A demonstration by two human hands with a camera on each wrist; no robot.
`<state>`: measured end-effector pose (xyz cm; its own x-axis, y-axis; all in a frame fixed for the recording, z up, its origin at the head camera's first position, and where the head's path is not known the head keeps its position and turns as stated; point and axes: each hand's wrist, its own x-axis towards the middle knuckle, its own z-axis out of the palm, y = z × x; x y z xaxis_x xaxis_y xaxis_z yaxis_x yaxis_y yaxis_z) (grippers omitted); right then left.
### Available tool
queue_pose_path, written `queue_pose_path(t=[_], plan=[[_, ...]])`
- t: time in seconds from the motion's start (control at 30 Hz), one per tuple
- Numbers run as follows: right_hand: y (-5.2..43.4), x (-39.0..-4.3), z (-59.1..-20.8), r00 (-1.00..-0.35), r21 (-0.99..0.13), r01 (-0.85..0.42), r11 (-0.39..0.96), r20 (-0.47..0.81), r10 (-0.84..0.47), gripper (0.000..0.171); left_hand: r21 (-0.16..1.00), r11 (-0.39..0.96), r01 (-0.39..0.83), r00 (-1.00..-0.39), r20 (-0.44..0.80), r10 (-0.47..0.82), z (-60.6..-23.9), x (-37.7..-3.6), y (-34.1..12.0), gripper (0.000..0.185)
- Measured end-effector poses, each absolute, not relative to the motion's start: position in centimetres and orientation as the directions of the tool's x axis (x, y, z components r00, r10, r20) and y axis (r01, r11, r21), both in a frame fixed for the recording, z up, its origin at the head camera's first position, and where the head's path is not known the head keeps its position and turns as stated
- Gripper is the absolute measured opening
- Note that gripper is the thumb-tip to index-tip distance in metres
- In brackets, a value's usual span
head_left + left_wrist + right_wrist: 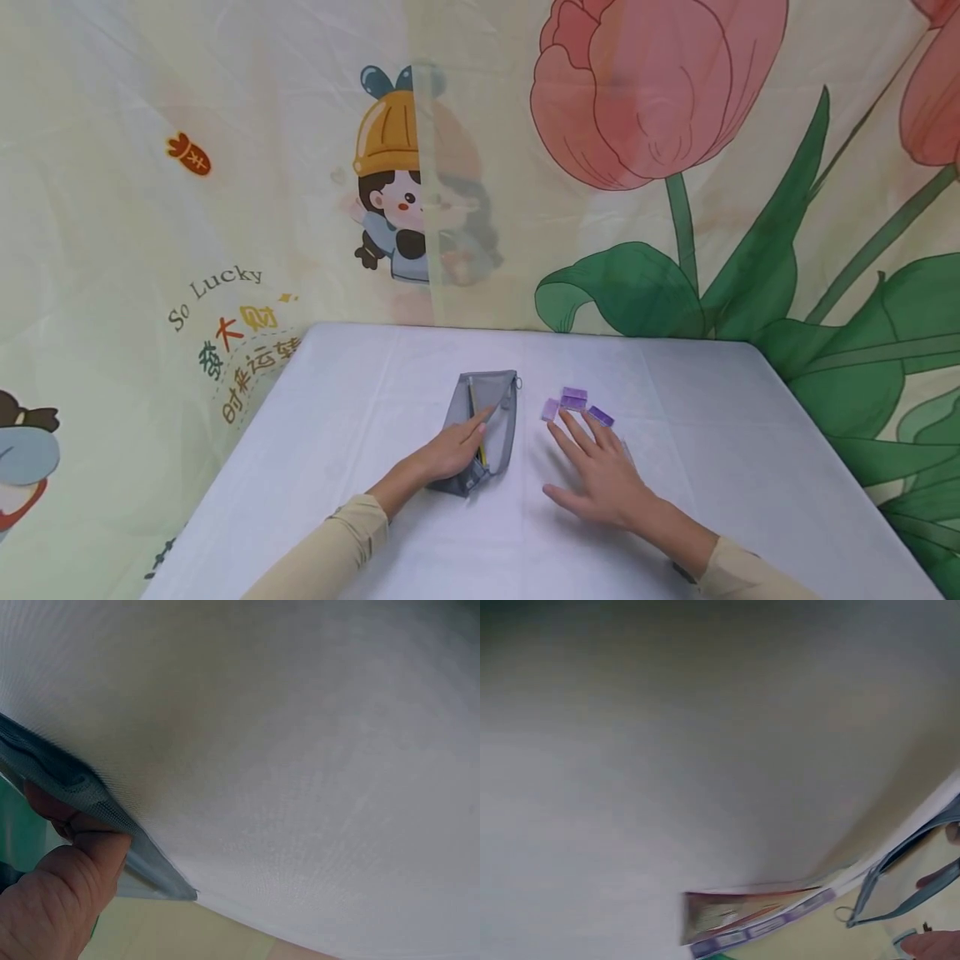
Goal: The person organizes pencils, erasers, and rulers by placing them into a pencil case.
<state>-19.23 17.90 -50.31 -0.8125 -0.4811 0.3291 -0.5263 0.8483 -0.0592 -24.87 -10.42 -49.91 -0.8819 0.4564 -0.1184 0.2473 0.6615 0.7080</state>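
A grey mesh zip pouch [459, 398] lies on the table, and a yellow-and-black pencil [472, 396] shows along its inside. My left hand [452, 450] is over the pouch's lower middle. In the left wrist view, its thumb and a finger pinch the pouch's mesh edge [161, 862]. Several small purple blocks, one of them at the back [574, 397], lie right of the pouch. Just in front of them hovers my right hand [603, 483], fingers spread, holding nothing. The right wrist view shows purple-edged packaging [761, 927] and the pouch's zip ring [844, 913].
A white cloth covers the table [360, 392]. Beside my right fingers, a pale translucent strip [628, 452] is partly hidden. Behind the table hangs a printed curtain [480, 167] with tulips and cartoon figures.
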Motion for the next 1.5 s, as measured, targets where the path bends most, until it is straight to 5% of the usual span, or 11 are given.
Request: queue_pose_path(t=[0.8, 1.5], plan=[[26.1, -21.0, -50.4, -0.943, -0.150, -0.291, 0.945, 0.212, -0.257, 0.092, 0.709, 0.657, 0.257, -0.879, -0.111, 0.464, -49.6, -24.6, -10.6, 0.051], [29.3, -22.9, -50.2, -0.965, -0.159, -0.221, 0.962, 0.178, -0.192, 0.092, 0.695, 0.673, 0.252, -0.878, -0.128, 0.461, -49.6, -24.6, -10.3, 0.051]])
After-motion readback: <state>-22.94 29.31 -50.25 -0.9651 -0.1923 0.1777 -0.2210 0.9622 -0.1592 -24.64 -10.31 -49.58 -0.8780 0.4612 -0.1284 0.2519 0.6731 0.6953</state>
